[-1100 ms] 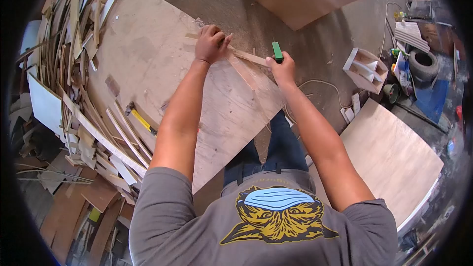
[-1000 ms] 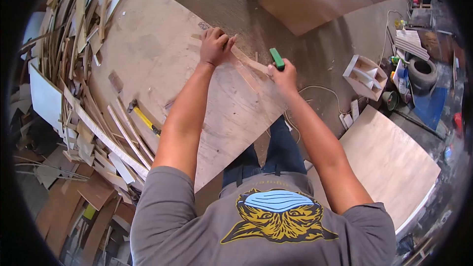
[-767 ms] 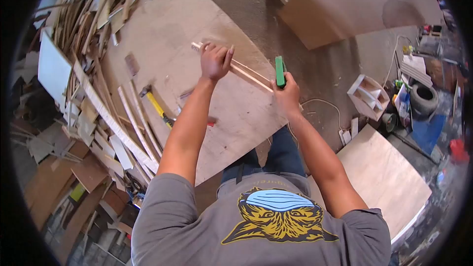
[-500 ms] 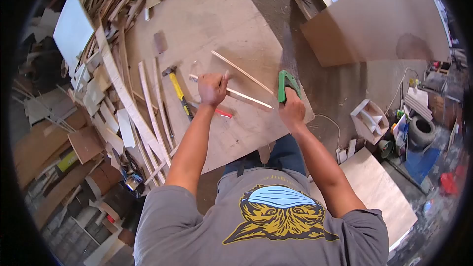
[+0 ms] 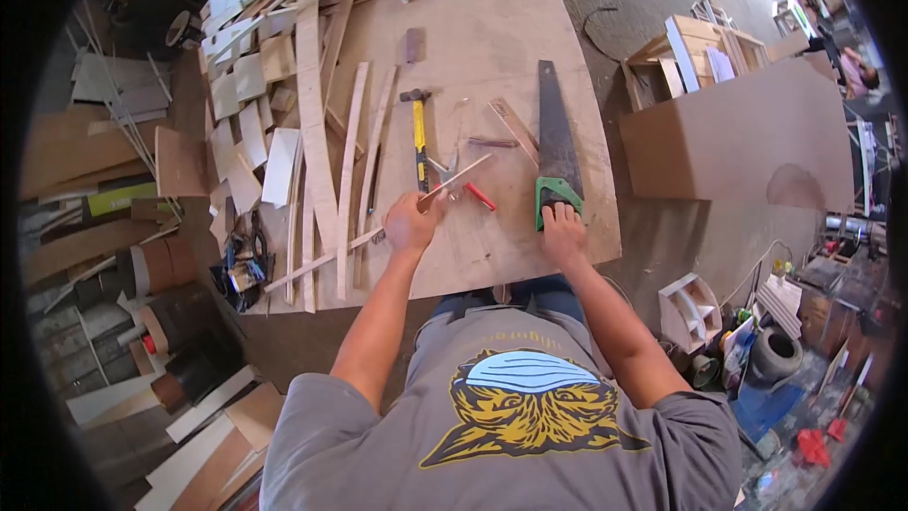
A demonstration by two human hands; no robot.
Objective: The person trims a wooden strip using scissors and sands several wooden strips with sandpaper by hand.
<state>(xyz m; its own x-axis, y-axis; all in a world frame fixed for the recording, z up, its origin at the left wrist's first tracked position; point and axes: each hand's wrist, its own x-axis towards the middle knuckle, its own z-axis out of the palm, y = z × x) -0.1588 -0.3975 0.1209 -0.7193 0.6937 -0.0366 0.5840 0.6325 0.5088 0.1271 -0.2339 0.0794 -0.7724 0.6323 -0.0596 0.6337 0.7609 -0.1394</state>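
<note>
My left hand (image 5: 410,224) is closed around a thin wooden strip (image 5: 468,168), whose far end points up and right over the table. Beneath that end lies a red-handled tool (image 5: 480,196) that looks like pliers, partly covered by the strip. A hammer (image 5: 419,137) with a yellow and black handle rests just beyond my left hand. My right hand (image 5: 565,235) has its fingers over the green handle of a handsaw (image 5: 556,123). The saw lies along the table's right side, blade pointing away from me. Left of the blade is a short wood piece (image 5: 514,126) with markings.
The plywood tabletop (image 5: 492,38) carries long strips (image 5: 352,180) and heaped wood scraps (image 5: 255,76) on its left. A large brown board (image 5: 728,142) stands beyond the right edge. A small wooden box (image 5: 690,310) and a tire (image 5: 776,355) are on the floor at right.
The saw has gone from being held foreshortened near the table edge to lying flat, blade pointing away. My left hand has shifted toward me, and its strip now slants up to the right.
</note>
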